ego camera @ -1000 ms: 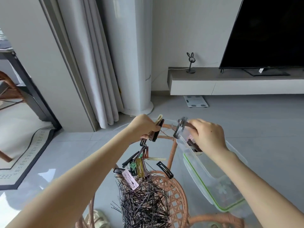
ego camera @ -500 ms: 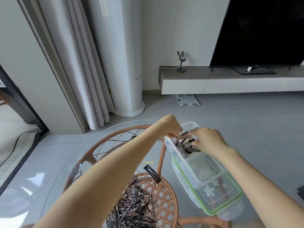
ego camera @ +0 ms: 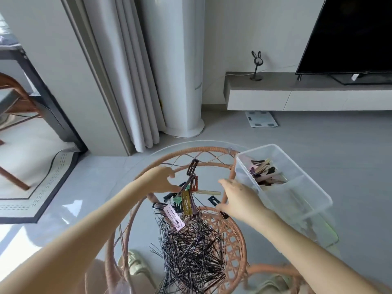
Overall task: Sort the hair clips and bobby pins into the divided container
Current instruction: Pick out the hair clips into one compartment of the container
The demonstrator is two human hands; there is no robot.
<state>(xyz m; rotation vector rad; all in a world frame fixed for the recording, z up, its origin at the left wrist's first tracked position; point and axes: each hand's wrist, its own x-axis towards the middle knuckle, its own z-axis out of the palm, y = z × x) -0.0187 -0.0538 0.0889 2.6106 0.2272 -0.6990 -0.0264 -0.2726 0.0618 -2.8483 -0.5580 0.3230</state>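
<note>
A clear divided container stands at the right on the glass table top, and its far compartment holds several hair clips. A heap of coloured hair clips lies mid-table, with a pink clip at its near edge and a brown clip lying apart behind it. In front of them lies a big pile of black bobby pins. My left hand reaches the heap's left side, thumb and fingers apart, holding nothing. My right hand hovers with spread fingers over a black clip.
The round glass top rests on a rattan frame. A green-rimmed lid lies under the container. On the floor beyond are a white column unit, curtains, a bathroom scale and a TV bench.
Both hands carried clips to the container's far compartment, let them go there, and have come back empty to the clip heap. The camera has tilted down.
</note>
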